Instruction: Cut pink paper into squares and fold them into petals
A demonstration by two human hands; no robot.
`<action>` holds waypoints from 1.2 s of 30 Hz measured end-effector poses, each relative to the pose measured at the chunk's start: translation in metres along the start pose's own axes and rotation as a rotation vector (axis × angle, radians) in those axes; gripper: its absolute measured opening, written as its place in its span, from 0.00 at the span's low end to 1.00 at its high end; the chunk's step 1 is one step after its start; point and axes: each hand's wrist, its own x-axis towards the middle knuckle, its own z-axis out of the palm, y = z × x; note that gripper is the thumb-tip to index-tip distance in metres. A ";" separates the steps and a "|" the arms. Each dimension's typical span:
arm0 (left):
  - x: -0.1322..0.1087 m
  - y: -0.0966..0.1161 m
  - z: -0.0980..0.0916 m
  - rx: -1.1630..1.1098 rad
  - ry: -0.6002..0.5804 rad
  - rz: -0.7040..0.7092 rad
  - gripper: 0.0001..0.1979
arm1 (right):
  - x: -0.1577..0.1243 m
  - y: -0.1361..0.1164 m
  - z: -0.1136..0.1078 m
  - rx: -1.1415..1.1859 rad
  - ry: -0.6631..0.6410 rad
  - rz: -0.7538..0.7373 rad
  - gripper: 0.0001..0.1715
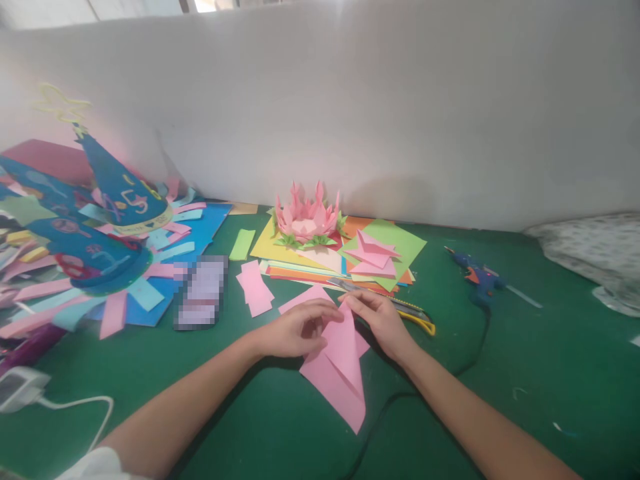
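Green felt [550, 373] covers the work surface, with a white wall [400, 100] rising behind it across the top of the frame.

Head view: just below centre, the left hand [295, 330] lies curled on a folded pink paper [340, 367], fingertips pressing its upper left edge. The right hand [383, 323] pinches the paper's top corner between thumb and forefinger. The sheet lies flat on the felt and stretches down toward the lower middle of the frame.

Above the hands, at centre, sits a pink paper lotus [306, 220] on a stack of coloured sheets [285, 250], with folded pink pieces [373, 257] on a green sheet to its right. A yellow utility knife [417, 317] lies just beside the right hand. A blue glue gun [477, 275] rests at right of centre. Blue paper cones [123, 190] with pink strips crowd the upper left. Loose pink strips [255, 288] lie left of centre.
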 end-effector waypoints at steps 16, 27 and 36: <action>0.000 0.000 -0.002 0.057 -0.009 -0.044 0.21 | 0.002 0.005 0.001 -0.040 0.034 -0.024 0.14; 0.000 -0.001 -0.002 0.094 -0.030 -0.039 0.22 | 0.002 0.003 0.000 -0.020 0.018 -0.003 0.16; 0.000 0.003 -0.005 0.097 -0.059 0.028 0.23 | 0.001 0.004 -0.002 0.020 0.007 -0.019 0.17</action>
